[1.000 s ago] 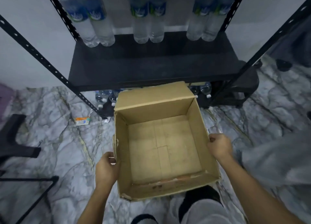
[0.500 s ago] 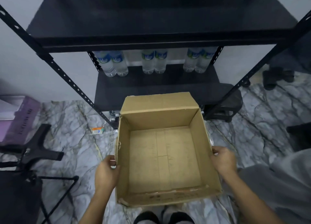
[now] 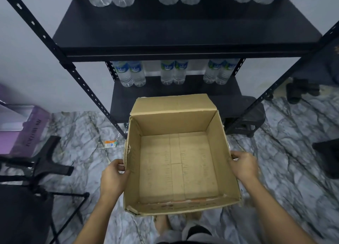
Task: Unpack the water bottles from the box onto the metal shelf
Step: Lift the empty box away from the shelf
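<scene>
Either side of the box (image 3: 178,168), clamped at mid-wall: left hand (image 3: 114,177) wrapped round the left wall's edge, right hand (image 3: 244,165) curled over the right wall's top rim, neither one slack or flat. Held out in front of the body, apparently clear of the marble floor (image 3: 91,133). Nothing inside but bare cardboard and the seam of the bottom flaps.

Beyond the box's far flap, on the metal shelf (image 3: 183,29): water bottles (image 3: 173,72) lined up along the back of the lower board in three pairs, six in all. Higher and farther from the box, on the next board up, six more rounded bases in the same three pairs, cropped by the top of the view.

Judging by that: unpacking done, or all but. No bottle left in the box, none in either hand, none seen on the floor around the box. Left to do, probably, only putting the empty box aside.

As for pointing: box mouth turned straight up, far flap open and leaning toward the shelf, other flaps not clearly visible. Footprint close to square, so no sure long axis; side walls running from the body toward the shelf. Bottles beyond the box all upright, long axis vertical, labels facing back toward the box, caps on the lower board hidden by the board above.
</scene>
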`<state>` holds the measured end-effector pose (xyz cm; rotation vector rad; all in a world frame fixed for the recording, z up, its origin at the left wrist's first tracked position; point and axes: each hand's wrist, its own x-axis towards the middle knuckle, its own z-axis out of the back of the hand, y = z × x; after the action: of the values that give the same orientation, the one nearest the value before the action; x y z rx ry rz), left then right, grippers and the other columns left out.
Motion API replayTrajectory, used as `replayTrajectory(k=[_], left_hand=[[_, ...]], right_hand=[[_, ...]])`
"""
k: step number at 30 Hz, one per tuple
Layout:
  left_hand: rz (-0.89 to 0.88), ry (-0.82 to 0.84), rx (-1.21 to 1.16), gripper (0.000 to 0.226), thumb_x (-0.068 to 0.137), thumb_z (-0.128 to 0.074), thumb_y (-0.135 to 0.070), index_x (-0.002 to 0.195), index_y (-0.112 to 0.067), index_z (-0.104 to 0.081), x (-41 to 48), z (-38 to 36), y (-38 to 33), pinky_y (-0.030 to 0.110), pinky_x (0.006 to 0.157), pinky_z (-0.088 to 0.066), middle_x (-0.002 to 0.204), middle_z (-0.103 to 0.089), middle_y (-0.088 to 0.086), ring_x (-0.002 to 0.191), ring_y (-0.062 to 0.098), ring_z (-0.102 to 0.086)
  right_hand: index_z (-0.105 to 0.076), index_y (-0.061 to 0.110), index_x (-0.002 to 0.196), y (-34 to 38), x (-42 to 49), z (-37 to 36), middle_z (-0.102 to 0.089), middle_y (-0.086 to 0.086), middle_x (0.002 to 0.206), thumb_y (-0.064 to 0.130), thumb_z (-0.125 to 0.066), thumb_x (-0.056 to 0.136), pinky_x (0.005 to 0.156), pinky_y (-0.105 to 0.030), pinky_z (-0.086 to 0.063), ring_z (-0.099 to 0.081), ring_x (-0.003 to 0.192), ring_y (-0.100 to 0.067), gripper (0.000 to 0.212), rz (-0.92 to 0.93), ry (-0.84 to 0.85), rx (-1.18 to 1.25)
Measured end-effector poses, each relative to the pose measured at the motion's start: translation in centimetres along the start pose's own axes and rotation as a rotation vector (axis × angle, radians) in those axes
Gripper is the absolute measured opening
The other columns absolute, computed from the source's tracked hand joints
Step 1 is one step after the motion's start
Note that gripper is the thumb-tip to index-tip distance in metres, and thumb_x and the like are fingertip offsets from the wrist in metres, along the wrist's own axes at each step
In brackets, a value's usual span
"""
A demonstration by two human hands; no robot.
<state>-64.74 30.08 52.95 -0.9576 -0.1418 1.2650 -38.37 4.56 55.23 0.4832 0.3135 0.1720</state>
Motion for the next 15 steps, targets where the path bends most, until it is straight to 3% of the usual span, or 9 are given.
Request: replayTrajectory(k=[4,10,15], left_hand=[[-0.005,-0.013,0.010,0.009,0.082,-0.071,-0.018,0.088,-0.023,-0.067,0.0,0.0,-0.7,0.046,0.066,-0.059,0.081,-0.071,-0.004,0.070,0.021,-0.070],[-0.036,-0.003,0.024,0.010,0.086,-0.069,-0.016,0.092,-0.021,-0.064,0.3,-0.6,-1.9,0.030,0.055,-0.049,0.085,-0.068,-0.004,0.070,0.015,-0.066],[-0.075,0.060,0.048,0.009,0.084,-0.070,-0.018,0.091,-0.021,-0.065,1.3,-2.2,-4.6,0.036,0.061,-0.055,0.082,-0.069,-0.004,0.069,0.018,-0.069]], right_hand=[[-0.076,0.005,0.084,0.1,0.4,0.2,-0.074,-0.017,0.086,0.013,-0.061,0.085,0.069,-0.037,-0.055,-0.068,0.081,-0.035,0.017,0.023,0.005,0.019],[-0.075,0.004,0.079,-0.9,1.0,0.4,-0.073,-0.019,0.080,0.011,-0.062,0.082,0.069,-0.044,-0.057,-0.068,0.078,-0.037,0.016,0.031,-0.012,0.073],[-0.075,0.001,0.079,-3.0,1.6,1.4,-0.072,-0.021,0.078,0.018,-0.061,0.083,0.065,-0.038,-0.055,-0.067,0.074,-0.035,0.022,-0.039,-0.036,0.132]])
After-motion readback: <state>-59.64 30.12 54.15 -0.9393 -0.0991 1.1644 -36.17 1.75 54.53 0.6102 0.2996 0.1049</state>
